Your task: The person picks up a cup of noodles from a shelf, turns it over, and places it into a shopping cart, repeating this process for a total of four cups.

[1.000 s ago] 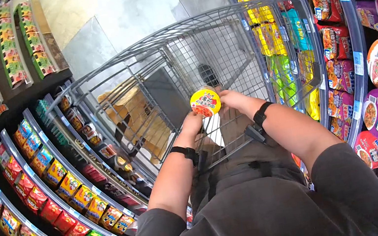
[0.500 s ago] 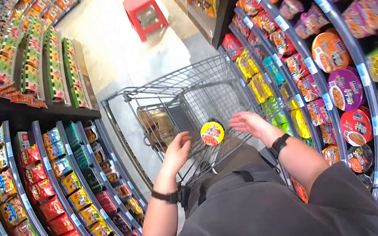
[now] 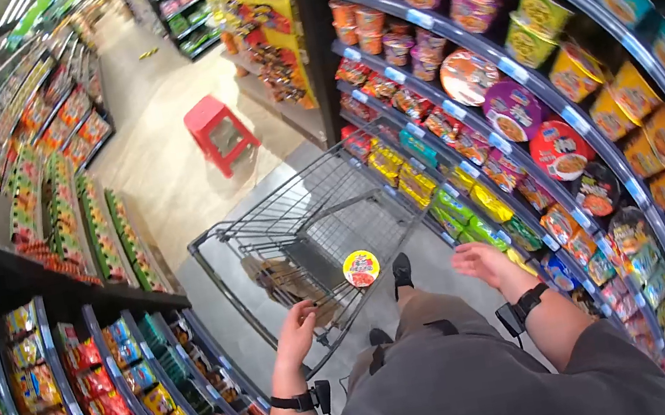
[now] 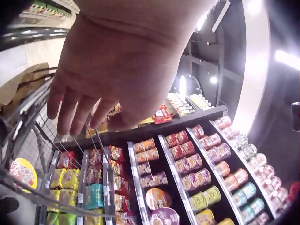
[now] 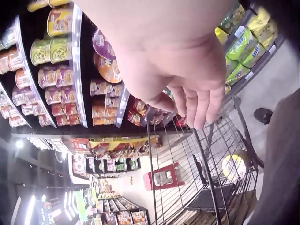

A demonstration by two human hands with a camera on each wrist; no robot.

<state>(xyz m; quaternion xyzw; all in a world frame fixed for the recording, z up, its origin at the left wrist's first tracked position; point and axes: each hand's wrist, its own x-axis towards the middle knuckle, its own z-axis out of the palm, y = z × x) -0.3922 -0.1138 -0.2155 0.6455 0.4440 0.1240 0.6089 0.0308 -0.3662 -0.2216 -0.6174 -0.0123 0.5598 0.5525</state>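
A yellow-lidded instant noodle tub sits in the near part of the wire shopping cart, apart from both hands. My left hand hovers at the cart's near left side with loosely bent fingers and nothing in them. In the left wrist view, the left palm is bare and the fingers hang down in front of the cart wires. My right hand is held out to the right of the cart, beside the shelf, also holding nothing. The right wrist view has the right hand's fingers overlapping the cart's wires.
A brown paper-like item lies at the cart's left side. Ahead in the aisle stands a red stool. Shelves with packets and noodle tubs line the right; snack packets fill the left shelves.
Both hands have let go of the yellow-lidded noodle tub and moved apart. The tub now rests in the cart. The head view has shifted, showing the red stool and more aisle.
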